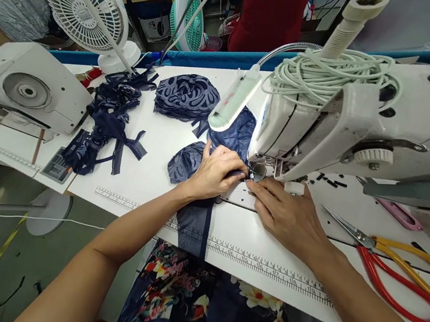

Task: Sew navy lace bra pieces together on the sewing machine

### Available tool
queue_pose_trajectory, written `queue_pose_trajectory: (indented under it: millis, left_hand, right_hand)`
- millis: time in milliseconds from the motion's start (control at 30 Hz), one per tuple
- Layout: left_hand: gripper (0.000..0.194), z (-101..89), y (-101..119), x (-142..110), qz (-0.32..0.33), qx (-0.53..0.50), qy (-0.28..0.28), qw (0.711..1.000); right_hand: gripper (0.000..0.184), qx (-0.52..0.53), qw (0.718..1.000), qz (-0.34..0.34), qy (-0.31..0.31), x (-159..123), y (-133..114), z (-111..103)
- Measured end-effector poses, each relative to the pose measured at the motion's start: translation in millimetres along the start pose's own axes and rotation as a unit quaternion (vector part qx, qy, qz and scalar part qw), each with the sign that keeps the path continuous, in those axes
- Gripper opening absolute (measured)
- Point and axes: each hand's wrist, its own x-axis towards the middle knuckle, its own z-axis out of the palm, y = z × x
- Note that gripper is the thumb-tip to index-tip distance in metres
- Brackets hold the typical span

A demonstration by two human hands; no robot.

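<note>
A navy lace bra (186,162) lies partly under the sewing machine (283,128), one cup left of my left hand and more fabric behind it. My left hand (217,172) has its fingers closed on the fabric edge just left of the presser foot. A sheer navy band (192,229) hangs from the work over the table's front edge. My right hand (289,213) rests on the machine bed with its fingers stretched toward the presser foot, fingertips beside the fabric. The needle point is hidden. Stacked navy lace cups (187,96) sit behind the work.
Scissors with red and yellow handles (375,245) lie at right, near a pink-handled tool (401,215). Bundled navy lace pieces (107,125) lie left, beside another machine (32,84). A lamp (234,98) overhangs the bed. A white fan (88,5) and a person in red (272,10) are beyond.
</note>
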Motion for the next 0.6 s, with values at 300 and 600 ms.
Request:
queue_pose_trajectory:
  millis: [300,600]
  left_hand:
    - [0.009,-1.0,-0.3,-0.5,-0.001,0.010,0.004,1.000]
    - [0.007,-3.8,-1.4,-3.0,0.025,0.014,0.023,0.999]
  right_hand:
    - [0.027,-0.003,0.997,0.056,0.045,0.7,3.6,6.3]
    - [0.040,0.004,0.998,0.055,0.001,4.0,8.7,11.5]
